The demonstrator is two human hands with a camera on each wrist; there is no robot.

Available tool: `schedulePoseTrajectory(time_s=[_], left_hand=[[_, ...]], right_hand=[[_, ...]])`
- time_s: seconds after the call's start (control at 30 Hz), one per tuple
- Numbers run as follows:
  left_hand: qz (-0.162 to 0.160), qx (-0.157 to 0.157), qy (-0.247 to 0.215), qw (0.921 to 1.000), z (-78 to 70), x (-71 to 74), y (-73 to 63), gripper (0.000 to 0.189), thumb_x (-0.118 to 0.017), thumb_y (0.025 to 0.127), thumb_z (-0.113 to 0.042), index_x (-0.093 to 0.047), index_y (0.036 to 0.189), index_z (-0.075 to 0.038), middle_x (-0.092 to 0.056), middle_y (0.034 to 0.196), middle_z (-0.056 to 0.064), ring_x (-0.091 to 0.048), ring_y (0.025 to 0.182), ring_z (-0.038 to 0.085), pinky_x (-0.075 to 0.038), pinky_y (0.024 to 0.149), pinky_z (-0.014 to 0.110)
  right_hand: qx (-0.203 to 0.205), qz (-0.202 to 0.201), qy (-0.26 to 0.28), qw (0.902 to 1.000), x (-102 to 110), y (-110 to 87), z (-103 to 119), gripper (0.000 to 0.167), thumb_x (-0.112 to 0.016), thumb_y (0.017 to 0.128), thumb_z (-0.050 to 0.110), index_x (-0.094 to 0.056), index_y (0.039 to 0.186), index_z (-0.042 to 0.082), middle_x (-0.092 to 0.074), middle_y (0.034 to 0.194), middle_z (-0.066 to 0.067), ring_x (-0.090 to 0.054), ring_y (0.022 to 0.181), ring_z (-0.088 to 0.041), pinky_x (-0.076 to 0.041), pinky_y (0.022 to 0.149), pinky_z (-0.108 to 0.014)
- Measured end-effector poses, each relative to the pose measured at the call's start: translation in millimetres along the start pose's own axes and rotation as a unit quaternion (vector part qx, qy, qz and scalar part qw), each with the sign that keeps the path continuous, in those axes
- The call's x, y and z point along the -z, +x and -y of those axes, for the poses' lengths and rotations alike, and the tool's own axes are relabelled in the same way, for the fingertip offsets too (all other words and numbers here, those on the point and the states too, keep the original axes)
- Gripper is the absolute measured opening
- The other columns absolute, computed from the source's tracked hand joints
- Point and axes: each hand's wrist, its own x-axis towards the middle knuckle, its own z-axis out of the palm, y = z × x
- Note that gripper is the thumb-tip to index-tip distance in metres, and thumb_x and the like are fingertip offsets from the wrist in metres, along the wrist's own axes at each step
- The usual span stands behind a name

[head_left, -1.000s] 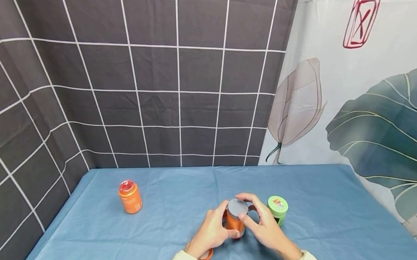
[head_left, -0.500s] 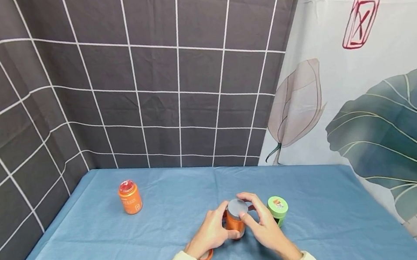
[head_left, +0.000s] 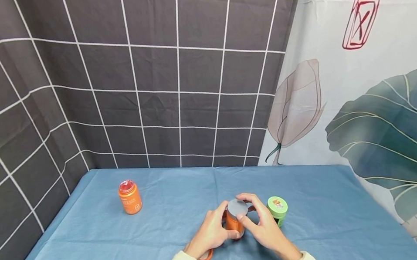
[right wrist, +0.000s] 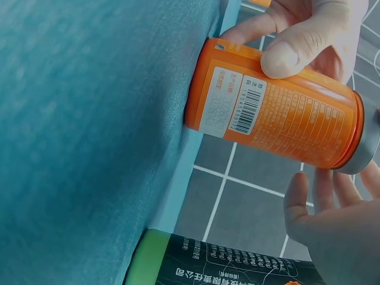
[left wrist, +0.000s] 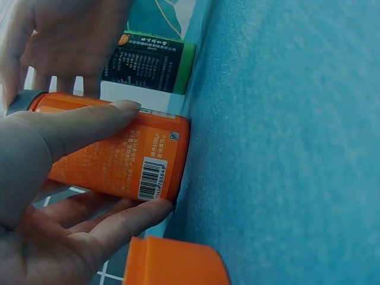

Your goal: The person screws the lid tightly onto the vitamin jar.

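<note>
An orange jar with a grey lid stands upright on the cloth between both hands. My left hand grips its body, thumb on one side and fingers round the other; printed text and a barcode show there in the left wrist view. At the top, my right hand holds the grey lid by its rim between thumb and fingers. Part of the lid is out of frame in the right wrist view. Beneath the left wrist lies an orange ring-edged lid, partly hidden by the forearm.
Just right of the right hand stands a green-lidded jar with a dark label. Farther back on the left is another orange jar, lidless, with something reddish at its mouth. Blue cloth covers the table up to hanging dark grid fabric.
My right thumb shifts slightly at the rim of the grey lid. The left hand and the jars stay in place.
</note>
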Motion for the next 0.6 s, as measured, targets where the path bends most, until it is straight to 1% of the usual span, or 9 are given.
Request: schedulePoseTrajectory(time_s=[0.13, 0.2, 0.33, 0.47, 0.6], left_hand=[[-0.001, -0.003, 0.004, 1.0, 0.2, -0.1, -0.4, 0.056, -0.081, 0.067, -0.022, -0.05, 0.113, -0.024, -0.063, 0.096, -0.009, -0.056, 0.079, 0.004, -0.047, 0.071, 0.024], [-0.003, -0.004, 0.006, 1.0, 0.2, -0.3, 0.1, 0.056, -0.082, 0.066, -0.022, -0.05, 0.112, -0.024, -0.063, 0.095, -0.009, -0.056, 0.078, 0.004, -0.047, 0.07, 0.024], [-0.006, 0.0, 0.007, 1.0, 0.2, -0.6, 1.3, 0.056, -0.082, 0.066, -0.022, -0.05, 0.112, -0.023, -0.063, 0.097, -0.009, -0.057, 0.082, 0.003, -0.047, 0.075, 0.027], [-0.002, 0.004, 0.001, 1.0, 0.4, -0.5, 2.0, 0.056, -0.082, 0.066, -0.022, -0.049, 0.111, -0.023, -0.064, 0.098, -0.009, -0.058, 0.087, 0.003, -0.047, 0.079, 0.029], [0.0, 0.002, 0.0, 1.0, 0.9, -0.7, 1.7, 0.055, -0.082, 0.066, -0.022, -0.049, 0.111, -0.023, -0.064, 0.098, -0.009, -0.058, 0.087, 0.003, -0.047, 0.079, 0.029]], right_hand=[[-0.025, -0.011, 0.006, 0.9996, -0.7, -0.6, 0.0, 0.037, -0.061, 0.083, 0.0, -0.05, 0.119, 0.004, -0.053, 0.116, -0.009, -0.051, 0.099, -0.029, -0.042, 0.078, -0.037], [-0.03, -0.012, 0.007, 0.9995, -0.9, -0.5, -0.1, 0.038, -0.062, 0.084, 0.001, -0.05, 0.119, 0.006, -0.052, 0.117, -0.008, -0.051, 0.1, -0.029, -0.042, 0.078, -0.038], [-0.015, -0.006, -0.002, 0.9999, -0.2, 0.2, -1.1, 0.04, -0.059, 0.086, 0.001, -0.047, 0.123, 0.005, -0.051, 0.12, -0.008, -0.048, 0.104, -0.03, -0.042, 0.079, -0.036], [0.007, 0.008, -0.006, 0.9999, 1.5, 0.0, -2.3, 0.045, -0.055, 0.088, -0.002, -0.041, 0.13, 0.004, -0.049, 0.125, -0.014, -0.045, 0.11, -0.031, -0.042, 0.08, -0.034], [0.016, 0.022, 0.0, 0.9996, 2.0, -0.7, -3.2, 0.043, -0.052, 0.089, -0.003, -0.04, 0.13, 0.0, -0.05, 0.124, -0.017, -0.045, 0.11, -0.032, -0.04, 0.08, -0.035]])
